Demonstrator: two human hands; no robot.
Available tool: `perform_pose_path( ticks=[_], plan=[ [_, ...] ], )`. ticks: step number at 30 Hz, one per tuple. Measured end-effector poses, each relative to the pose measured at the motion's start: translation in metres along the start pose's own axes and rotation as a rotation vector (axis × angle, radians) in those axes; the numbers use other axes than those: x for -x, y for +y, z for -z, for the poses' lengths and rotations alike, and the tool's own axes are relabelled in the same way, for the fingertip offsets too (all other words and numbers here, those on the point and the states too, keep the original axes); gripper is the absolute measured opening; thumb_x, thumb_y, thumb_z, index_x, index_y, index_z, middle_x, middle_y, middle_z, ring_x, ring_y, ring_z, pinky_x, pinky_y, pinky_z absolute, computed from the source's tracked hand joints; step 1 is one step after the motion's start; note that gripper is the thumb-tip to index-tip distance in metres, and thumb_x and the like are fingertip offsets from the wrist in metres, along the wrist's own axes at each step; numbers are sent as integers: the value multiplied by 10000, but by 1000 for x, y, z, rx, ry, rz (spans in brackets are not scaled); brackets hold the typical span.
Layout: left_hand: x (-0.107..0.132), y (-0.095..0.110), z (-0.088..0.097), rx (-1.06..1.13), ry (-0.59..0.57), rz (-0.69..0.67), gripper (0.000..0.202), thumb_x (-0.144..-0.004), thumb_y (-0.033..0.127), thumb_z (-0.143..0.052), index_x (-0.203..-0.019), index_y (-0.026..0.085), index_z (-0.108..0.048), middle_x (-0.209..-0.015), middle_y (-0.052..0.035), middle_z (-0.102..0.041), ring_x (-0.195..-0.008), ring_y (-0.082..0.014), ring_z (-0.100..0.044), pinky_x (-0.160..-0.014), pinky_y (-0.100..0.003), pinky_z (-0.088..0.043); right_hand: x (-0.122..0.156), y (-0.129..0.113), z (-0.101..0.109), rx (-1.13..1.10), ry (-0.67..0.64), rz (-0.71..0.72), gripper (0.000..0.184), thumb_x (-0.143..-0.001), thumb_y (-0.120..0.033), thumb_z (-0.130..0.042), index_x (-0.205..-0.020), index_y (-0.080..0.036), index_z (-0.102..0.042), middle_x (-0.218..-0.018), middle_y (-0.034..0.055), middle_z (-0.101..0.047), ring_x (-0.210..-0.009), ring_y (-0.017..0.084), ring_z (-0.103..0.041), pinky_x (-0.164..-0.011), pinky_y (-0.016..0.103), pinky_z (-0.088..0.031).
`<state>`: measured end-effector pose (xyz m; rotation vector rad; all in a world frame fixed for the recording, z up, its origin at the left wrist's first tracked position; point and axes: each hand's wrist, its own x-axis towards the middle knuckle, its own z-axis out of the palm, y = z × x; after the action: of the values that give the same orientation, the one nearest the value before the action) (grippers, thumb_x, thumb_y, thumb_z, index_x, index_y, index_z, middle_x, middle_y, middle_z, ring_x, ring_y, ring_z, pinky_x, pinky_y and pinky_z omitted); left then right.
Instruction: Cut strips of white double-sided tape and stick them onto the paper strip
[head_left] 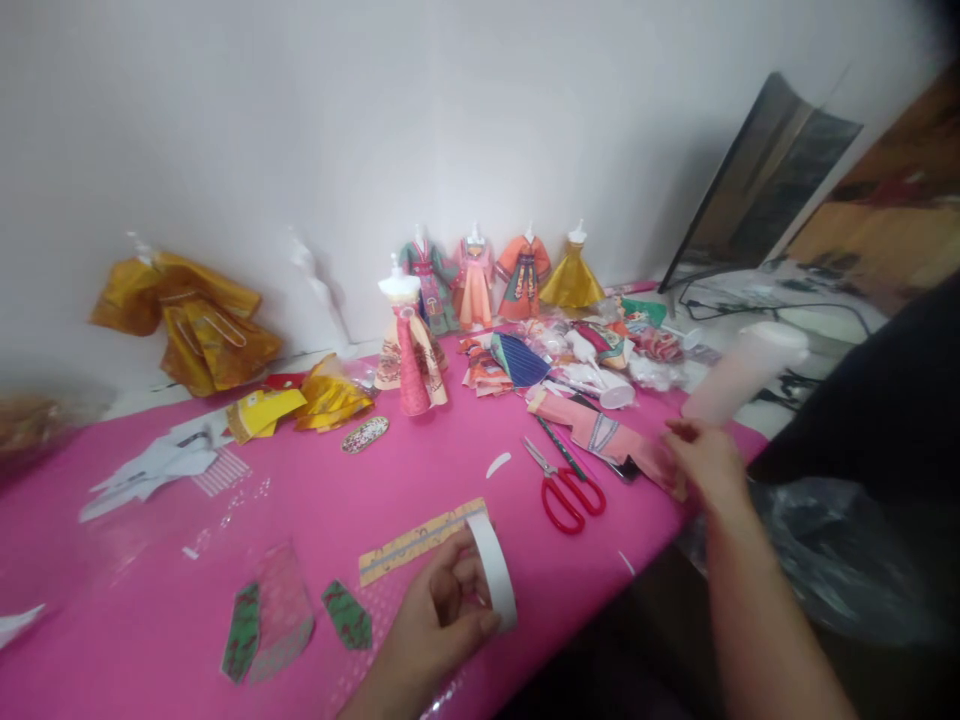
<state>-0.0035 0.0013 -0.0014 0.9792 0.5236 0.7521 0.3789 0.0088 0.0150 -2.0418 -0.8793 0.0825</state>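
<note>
A roll of white tape [496,575] stands on edge in my left hand [450,610], whose fingers curl through its ring and thumb presses its side. My right hand [709,465] is at the table's right edge, its fingers closed at the end of a pink robe-shaped paper piece [592,430]; blur softens that contact. Red-handled scissors [566,490] lie with blades part open beside a dark pencil [562,447]. A tan patterned strip [420,542] lies just beyond my left hand. Green patterned pieces [347,615] and a pink piece [281,610] lie to its left.
Small dressed mannequins [474,280] line the wall, with one in a cream and pink dress [409,350] nearer. A gold robe [206,320] stands left. Fabric scraps and packets [547,350] are heaped behind the scissors. A pale bottle [742,370] and plastic bag [840,560] are right.
</note>
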Motion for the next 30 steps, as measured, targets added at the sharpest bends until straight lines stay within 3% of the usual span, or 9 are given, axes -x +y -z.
perform_pose_path(
  ticks=[2, 5, 7, 9, 12, 16, 22, 27, 30],
  plan=[
    [0, 1, 1, 2, 12, -12, 553, -701, 350, -831, -1200, 237, -623, -789, -5, -655, -681, -133, -575, -630, -242, -418, 13, -20, 3, 6, 101, 37, 201, -736, -256, -663, -912, -181, -726, -881, 139, -731, -882, 354, -670, -894, 563, -453],
    [0, 3, 1, -20, 47, -39, 546, -694, 366, -831, -1180, 225, -626, -779, -10, -664, -671, -135, -585, -626, -240, -425, 47, -56, -3, -112, 93, 175, 267, -838, -350, -573, -1021, -201, -699, -1048, 114, -725, -978, 287, -671, -915, 442, -499],
    [-1, 5, 0, -40, 81, -52, 575, -691, 374, -826, -1203, 223, -610, -809, -27, -688, -686, -150, -604, -644, -256, -445, 78, -78, -12, -194, -7, 283, 225, -847, -377, -587, -968, -226, -701, -993, 80, -735, -925, 255, -684, -855, 384, -533],
    [-1, 7, 1, -60, 123, -70, 588, -690, 353, -826, -1217, 222, -601, -814, -31, -693, -695, -159, -612, -646, -262, -456, 110, -94, -20, -249, -163, 486, 117, -857, -301, -602, -887, -241, -698, -923, 76, -733, -904, 263, -675, -844, 403, -522],
    [-2, 9, 3, -105, 174, -116, 556, -686, 331, -827, -1186, 209, -616, -759, -12, -665, -681, -156, -607, -630, -257, -459, 150, -100, -26, -357, -350, 574, 98, -869, -222, -603, -900, -260, -687, -892, 59, -732, -874, 247, -674, -812, 385, -520],
    [-2, 18, 1, -186, 209, -144, 529, -717, 292, -799, -1200, 212, -602, -768, -5, -670, -709, -157, -613, -642, -256, -461, 176, -97, -29, -504, -618, 412, 87, -897, -246, -596, -891, -255, -683, -879, 37, -713, -854, 220, -669, -762, 328, -523],
    [8, 36, -16, -177, 243, -140, 456, -733, 225, -777, -1155, 200, -607, -821, -18, -700, -742, -163, -651, -684, -274, -488, 186, -115, -27, -736, -913, 216, 164, -937, -309, -556, -962, -235, -700, -907, 36, -664, -864, 197, -625, -778, 301, -488],
    [31, 29, -31, 13, 275, -105, 434, -704, 265, -809, -1082, 205, -604, -787, -9, -716, -686, -160, -670, -664, -273, -499, 199, -123, -22, -956, -1105, 159, 176, -910, -325, -596, -935, -235, -745, -785, 6, -562, -729, 159, -526, -681, 277, -424],
    [47, 23, -42, 93, 357, -78, 432, -691, 266, -813, -1082, 216, -635, -817, -17, -742, -695, -155, -676, -683, -261, -498, 210, -119, -22, -982, -1202, 43, 152, -841, -357, -695, -908, -230, -745, -773, -2, -551, -717, 157, -500, -664, 278, -402]
  ],
)
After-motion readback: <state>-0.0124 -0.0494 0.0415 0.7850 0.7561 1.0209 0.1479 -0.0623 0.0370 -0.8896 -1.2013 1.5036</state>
